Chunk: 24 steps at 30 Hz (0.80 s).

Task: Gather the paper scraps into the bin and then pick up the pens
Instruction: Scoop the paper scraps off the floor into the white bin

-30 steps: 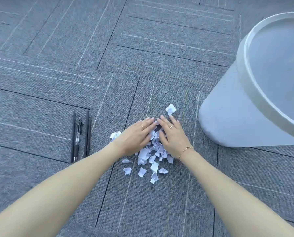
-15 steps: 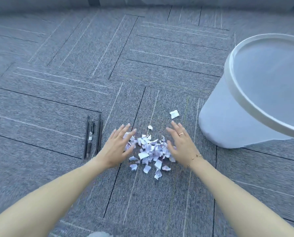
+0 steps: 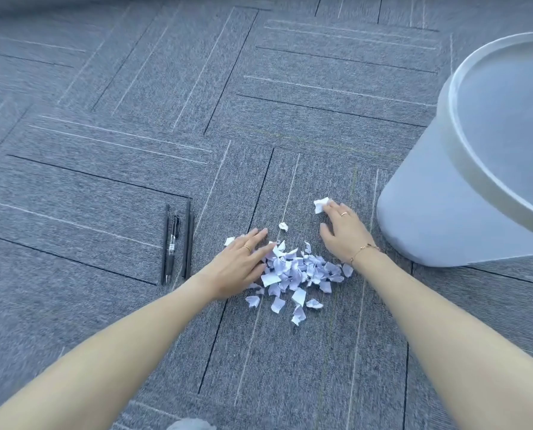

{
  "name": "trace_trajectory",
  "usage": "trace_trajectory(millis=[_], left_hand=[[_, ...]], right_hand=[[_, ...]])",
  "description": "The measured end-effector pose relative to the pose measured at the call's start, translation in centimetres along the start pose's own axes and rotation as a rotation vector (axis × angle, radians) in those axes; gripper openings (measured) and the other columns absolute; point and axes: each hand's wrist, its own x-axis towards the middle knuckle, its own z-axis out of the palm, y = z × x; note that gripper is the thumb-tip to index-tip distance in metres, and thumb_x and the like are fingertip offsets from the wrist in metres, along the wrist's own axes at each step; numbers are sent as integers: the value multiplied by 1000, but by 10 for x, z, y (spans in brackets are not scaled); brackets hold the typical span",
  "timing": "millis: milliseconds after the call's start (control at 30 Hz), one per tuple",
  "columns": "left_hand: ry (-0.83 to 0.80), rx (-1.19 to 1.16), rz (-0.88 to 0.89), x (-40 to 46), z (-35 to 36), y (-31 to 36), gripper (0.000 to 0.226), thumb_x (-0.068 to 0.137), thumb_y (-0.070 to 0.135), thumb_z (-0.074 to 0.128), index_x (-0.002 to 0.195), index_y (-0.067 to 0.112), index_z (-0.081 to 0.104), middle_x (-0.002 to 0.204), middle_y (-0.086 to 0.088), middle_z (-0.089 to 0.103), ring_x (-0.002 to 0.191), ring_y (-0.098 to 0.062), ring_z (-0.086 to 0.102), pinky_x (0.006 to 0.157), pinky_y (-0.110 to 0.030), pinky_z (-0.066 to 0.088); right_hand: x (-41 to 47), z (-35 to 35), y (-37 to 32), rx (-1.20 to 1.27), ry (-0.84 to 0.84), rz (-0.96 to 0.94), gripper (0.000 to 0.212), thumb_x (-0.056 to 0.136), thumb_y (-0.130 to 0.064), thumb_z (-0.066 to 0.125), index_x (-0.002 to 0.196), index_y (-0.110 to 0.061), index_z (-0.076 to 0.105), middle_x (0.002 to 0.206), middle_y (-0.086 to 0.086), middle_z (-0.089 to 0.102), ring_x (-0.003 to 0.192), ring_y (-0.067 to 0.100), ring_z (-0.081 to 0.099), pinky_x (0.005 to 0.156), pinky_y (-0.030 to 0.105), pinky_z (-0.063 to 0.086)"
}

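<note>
A heap of small white paper scraps (image 3: 299, 271) lies on the grey carpet between my hands. My left hand (image 3: 240, 262) rests flat, fingers apart, against the heap's left side. Farther out, my right hand (image 3: 342, 234) lies palm down, its fingertips touching a stray scrap (image 3: 320, 205). One tiny scrap (image 3: 283, 226) sits alone between the hands. Several black pens (image 3: 178, 243) lie side by side to the left of my left hand. The white bin (image 3: 429, 212) stands at the right, its open rim (image 3: 457, 169) tilted toward me.
Grey carpet tiles (image 3: 134, 150) with line patterns cover the whole floor. A pale blurred shape (image 3: 190, 425) shows at the bottom edge. The bin's base stands close to my right wrist.
The right hand has reached forward and right to the stray scrap. The left hand has slid in against the heap. The view has shifted slightly.
</note>
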Motion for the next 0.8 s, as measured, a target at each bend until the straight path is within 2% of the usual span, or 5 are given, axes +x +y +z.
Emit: trace_trajectory(millis=[333, 433, 500, 600, 800], left_hand=[[-92, 11, 32, -32, 0, 9, 55, 98, 45, 17, 148, 26, 5, 156, 3, -6, 142, -9, -7, 114, -30, -6], [-48, 44, 34, -44, 7, 12, 57, 97, 50, 16, 148, 28, 5, 156, 3, -4, 145, -13, -5, 118, -36, -9], [44, 94, -12, -51, 13, 11, 63, 93, 58, 17, 147, 29, 2, 156, 2, -7, 145, -18, -6, 117, -38, -14], [113, 85, -114, -60, 22, 11, 84, 82, 74, 25, 147, 33, -6, 157, 0, -15, 145, -20, -11, 116, -50, -8], [111, 50, -181, -55, 39, 23, 107, 67, 89, 31, 149, 29, -1, 158, -5, -11, 145, -26, -11, 112, -63, 3]], right_hand=[[-82, 34, -11, -35, 4, -224, 45, 96, -36, 31, 137, -19, 40, 149, -1, 35, 139, 16, 28, 113, 27, 15], [-108, 42, -11, -124, 44, -228, 59, 89, -53, 25, 140, -22, 35, 149, -3, 34, 142, 17, 21, 118, 38, 9], [-123, 51, -10, -181, 69, -212, 70, 85, -64, 28, 144, -26, 24, 153, -3, 22, 145, 19, 9, 118, 48, 4], [-138, 66, -14, -237, 60, -164, 88, 78, -76, 30, 147, -26, 8, 157, 1, 4, 145, 22, -4, 114, 52, -1], [-128, 83, -26, -325, 65, -35, 97, 75, -80, 28, 148, -18, 11, 156, 7, 6, 143, 30, 5, 109, 59, 10]])
